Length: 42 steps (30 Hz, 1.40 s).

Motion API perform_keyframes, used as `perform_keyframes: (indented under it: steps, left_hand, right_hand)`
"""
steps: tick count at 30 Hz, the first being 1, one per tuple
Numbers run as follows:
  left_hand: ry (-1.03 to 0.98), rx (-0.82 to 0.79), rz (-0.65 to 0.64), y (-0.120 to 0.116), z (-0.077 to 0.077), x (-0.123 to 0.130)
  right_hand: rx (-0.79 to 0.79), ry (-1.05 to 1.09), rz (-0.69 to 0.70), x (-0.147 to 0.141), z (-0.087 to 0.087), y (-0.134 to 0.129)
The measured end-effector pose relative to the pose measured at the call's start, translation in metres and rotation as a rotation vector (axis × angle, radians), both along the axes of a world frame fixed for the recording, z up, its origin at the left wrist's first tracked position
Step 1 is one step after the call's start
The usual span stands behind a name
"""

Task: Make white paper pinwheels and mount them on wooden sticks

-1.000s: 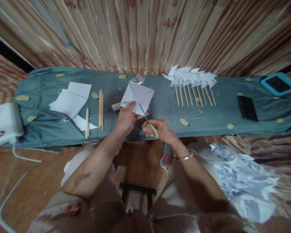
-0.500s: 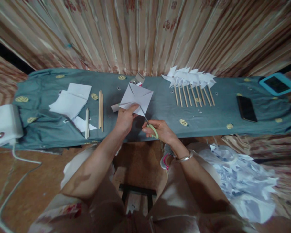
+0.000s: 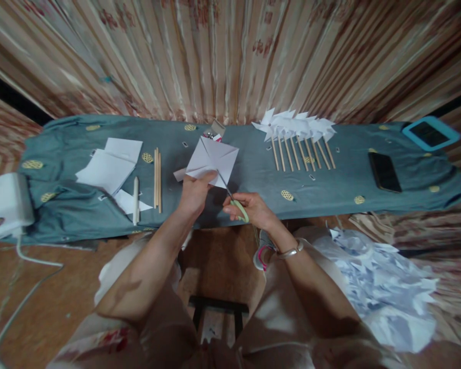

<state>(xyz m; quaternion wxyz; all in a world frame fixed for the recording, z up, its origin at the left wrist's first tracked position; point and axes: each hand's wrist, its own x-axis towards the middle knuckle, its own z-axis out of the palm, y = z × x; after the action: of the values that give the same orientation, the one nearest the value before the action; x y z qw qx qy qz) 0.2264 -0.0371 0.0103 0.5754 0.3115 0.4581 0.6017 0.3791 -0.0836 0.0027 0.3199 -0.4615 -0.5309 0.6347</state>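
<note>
Surface [image 3: 346,187]: cloth-covered; carries the work
Heap [image 3: 392,287]: pointed white paper shapes, below the surface on the right; appears to be finished output, count unreadable
Pinwheels [image 3: 301,125]: overlapping row at the far edge, right of centre; heads fitted to sticks, so judged complete
Stack [image 3: 107,166]: plain white sheets at left; no cuts visible, judged unworked
Sheet [image 3: 218,152]: at centre, raised in the hands; slits run inward from the far and right corners, near corner at the blades; cutting judged well advanced, points not folded in, no stick attached
Left hand [image 3: 195,195]: thumb on top of the sheet, gripping its near left side; other fingers largely hidden
Right hand [image 3: 252,207]: fingers closed on the scissors [image 3: 239,210], blades against the sheet's near corner, directed toward its middle
Loose sticks [image 3: 158,179]: side by side, right of the stack; no heads fitted
Box [image 3: 217,130]: small, open, just beyond the sheet; shiny bits inside, too small to identify
</note>
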Motion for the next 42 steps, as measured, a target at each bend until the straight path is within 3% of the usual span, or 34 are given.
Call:
perform_keyframes:
  steps: [9, 42]
  left_hand:
    - [0.032, -0.034, -0.018, -0.0016, -0.0051, 0.0033]
    - [0.052, -0.047, 0.005, -0.0025, -0.0006, 0.004]
  right_hand:
    - [-0.009, 0.007, -0.008, 0.0023, 0.0014, 0.0]
    - [-0.012, -0.001, -0.049, -0.0019, 0.0007, 0.0011]
